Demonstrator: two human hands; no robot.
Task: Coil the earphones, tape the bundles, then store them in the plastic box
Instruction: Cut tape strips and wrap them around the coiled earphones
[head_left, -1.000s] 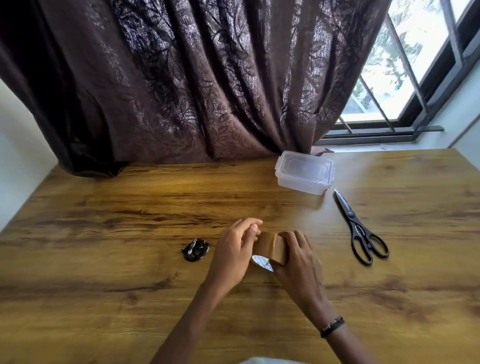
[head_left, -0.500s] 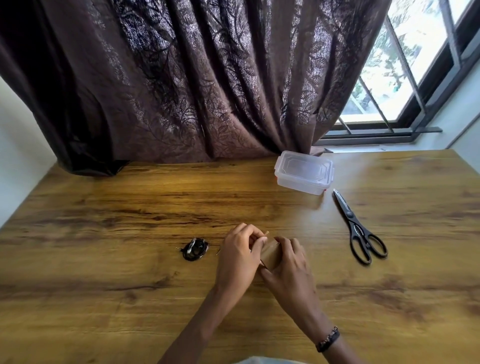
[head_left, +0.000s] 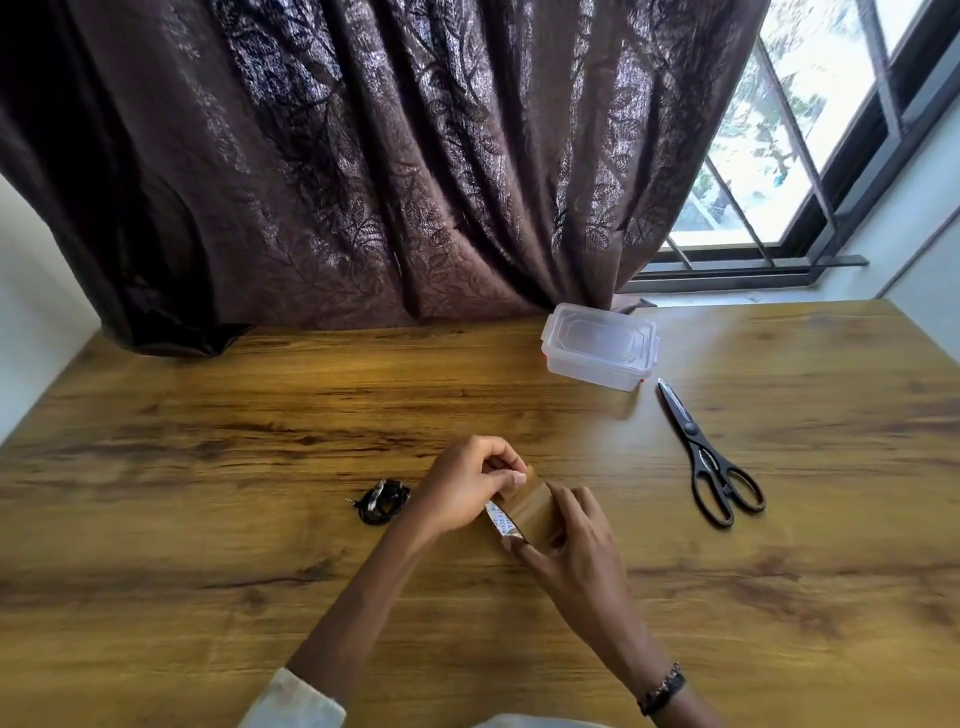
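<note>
Head view: my left fingers (head_left: 511, 475) pinch the free end of the brown tape (head_left: 535, 512), right hand (head_left: 576, 551) gripping the roll. Sticky, thin stuff; I'd hold only its edge. Coiled earphones (head_left: 383, 501) lie just left on the tabletop (head_left: 208, 519): light, springy. Plastic box (head_left: 600, 345) sits far back, lidded.

Brown tape roll (head_left: 537, 506), black scissors (head_left: 709, 467)

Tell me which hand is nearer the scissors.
Right. The right hand holds the tape roll left of the scissors; the left hand lies farther left.
</note>
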